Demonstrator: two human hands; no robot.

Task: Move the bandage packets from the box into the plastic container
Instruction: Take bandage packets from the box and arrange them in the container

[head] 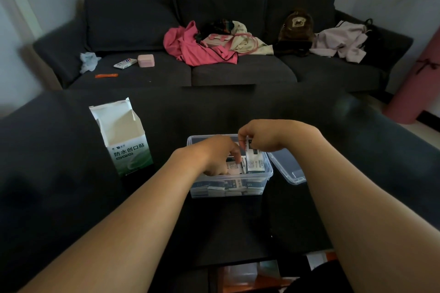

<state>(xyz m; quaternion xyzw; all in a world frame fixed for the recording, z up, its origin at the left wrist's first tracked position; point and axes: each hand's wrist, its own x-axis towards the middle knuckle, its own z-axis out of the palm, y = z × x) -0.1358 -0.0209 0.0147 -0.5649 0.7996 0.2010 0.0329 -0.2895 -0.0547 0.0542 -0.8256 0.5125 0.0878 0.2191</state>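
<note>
A clear plastic container [266, 179] sits on the dark table in front of me, holding several white and dark bandage packets [234, 187]. My left hand [217, 153] reaches down inside the container with curled fingers among the packets; its fingertips are hidden. My right hand [259, 134] hovers over the container's far right part and pinches the top of an upright stack of packets [254, 160]. The white and green bandage box [123, 137] stands open to the left of the container.
The container's clear lid [289, 166] lies right of it. A dark sofa [142, 19] behind the table carries pink clothing [188, 46], a brown plush bag [296, 28], a pink case [146, 60] and small litter. A pink cylinder [419, 78] stands at far right.
</note>
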